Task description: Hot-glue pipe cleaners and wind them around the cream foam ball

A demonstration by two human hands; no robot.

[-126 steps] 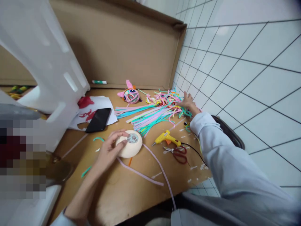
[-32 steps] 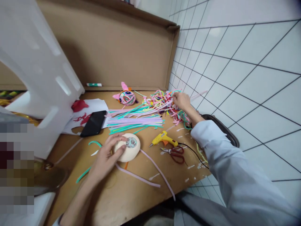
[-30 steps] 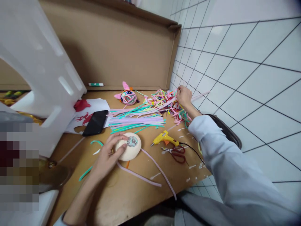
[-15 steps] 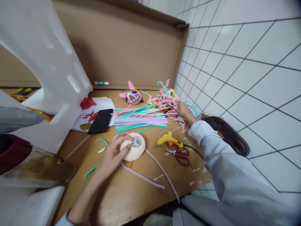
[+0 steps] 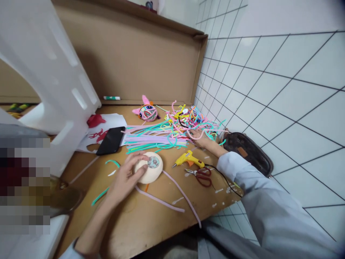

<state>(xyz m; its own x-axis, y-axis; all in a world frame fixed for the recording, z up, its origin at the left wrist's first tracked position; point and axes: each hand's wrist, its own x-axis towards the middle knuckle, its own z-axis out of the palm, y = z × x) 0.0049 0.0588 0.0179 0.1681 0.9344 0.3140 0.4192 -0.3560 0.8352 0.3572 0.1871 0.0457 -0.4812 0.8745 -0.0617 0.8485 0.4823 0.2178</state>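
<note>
My left hand (image 5: 129, 172) grips a roll of cream masking tape (image 5: 153, 173) by its near left side, thumb and fingers on its upper face by the printed core. A lilac pipe cleaner (image 5: 161, 199) comes out from under the roll. Out at the far right, my right hand (image 5: 201, 139) reaches into a tangled pile of colored pipe cleaners (image 5: 192, 117). A pink strand loops across this hand, and its fingertips are buried among the strands. Straight lilac and teal pipe cleaners (image 5: 151, 140) lie bundled left of it.
A yellow glue gun (image 5: 188, 158) and red-handled scissors (image 5: 201, 175) lie near my right forearm. A brown pouch (image 5: 248, 151) sits by the tiled wall. At left are a black phone (image 5: 111, 141) and a white plastic panel (image 5: 67, 61). Behind stands a pink-eared ball figure (image 5: 147, 112).
My right hand has come down and nearer with the lifted clump of pipe cleaners, which now lies spread over the pile and straight bundle. My left hand keeps the tape roll.
</note>
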